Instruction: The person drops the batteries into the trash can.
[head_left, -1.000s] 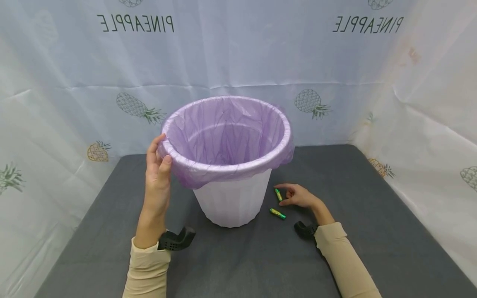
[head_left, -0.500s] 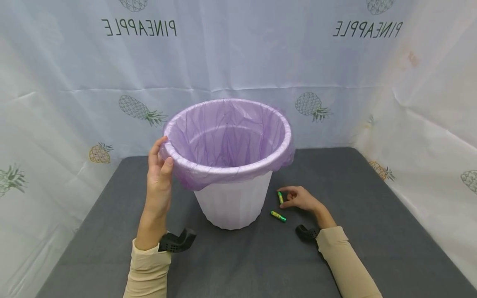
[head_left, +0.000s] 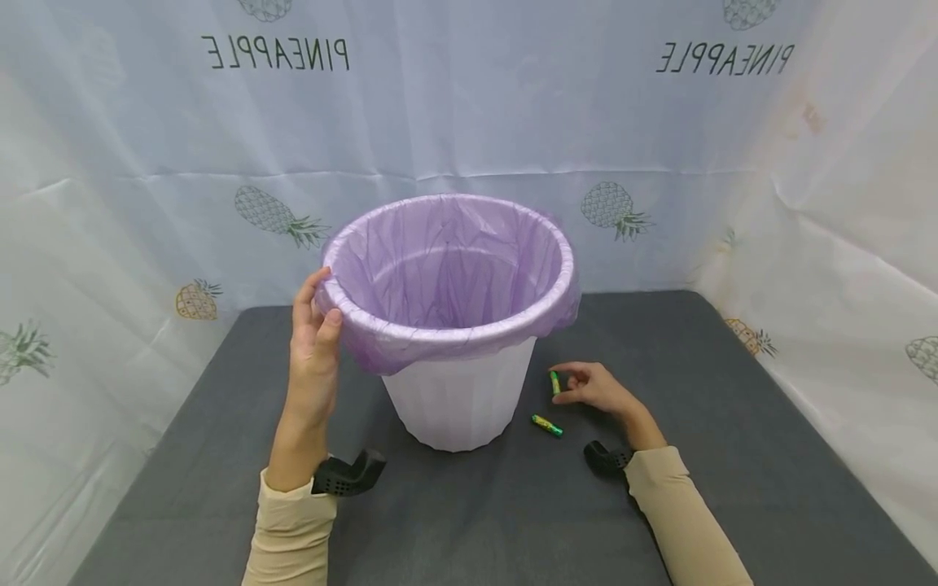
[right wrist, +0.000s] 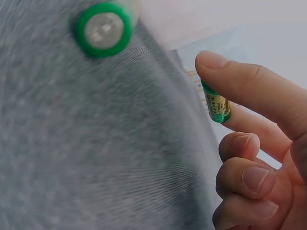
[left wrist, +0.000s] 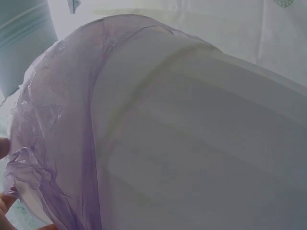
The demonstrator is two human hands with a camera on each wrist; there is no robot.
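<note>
A white bin [head_left: 458, 399] lined with a purple bag [head_left: 447, 260] stands mid-table. My left hand [head_left: 313, 330] grips its rim on the left side; the left wrist view is filled by the bin wall [left wrist: 206, 143] and the bag's overhang [left wrist: 53, 134]. To the right of the bin my right hand [head_left: 589, 387] pinches a small green battery [head_left: 554, 382] between thumb and forefinger, just off the cloth; the right wrist view shows that battery [right wrist: 216, 105] in the pinch. A second green battery [head_left: 546, 425] lies on the table, seen end-on [right wrist: 102, 29] in the wrist view.
A dark grey cloth [head_left: 733, 456] covers the table. White sheets printed with pineapples [head_left: 615, 203] close in the back and both sides. Black wrist mounts [head_left: 344, 476] sit by my beige sleeves.
My right hand has closed its pinch on the nearer battery and drawn it slightly right and up off the cloth. The left hand has kept its hold on the rim.
</note>
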